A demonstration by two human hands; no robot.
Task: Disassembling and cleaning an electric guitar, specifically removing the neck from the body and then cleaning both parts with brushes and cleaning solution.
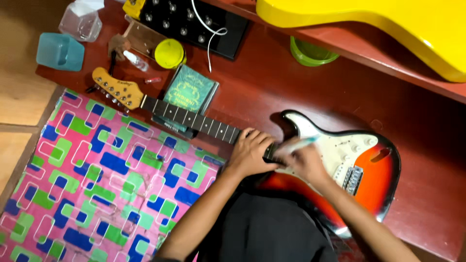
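Gripping a slim light-blue toothbrush-like tool [302, 144], right hand [306, 162] fingers curled shut round it, blurred, over the neck/body joint. Left hand [250, 153] lies flat, fingers spread, on the upper frets of the sunburst electric guitar w/ white pickguard [361, 167]. Guitar lies across the red-brown wooden tabletop [301, 77], body nr the right edge, headstock [115, 89] toward the top-left corner. Teal square booklet [189, 91] under the neck.

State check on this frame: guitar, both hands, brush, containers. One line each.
sunburst electric guitar: flat on the red table, no strings visible on the neck
left hand: pressed over the neck where it meets the body
right hand: blurred, gripping the light blue brush
light blue brush: held, tilted over the fretboard end
yellow round container: lid on
blue plastic container: lying on its side
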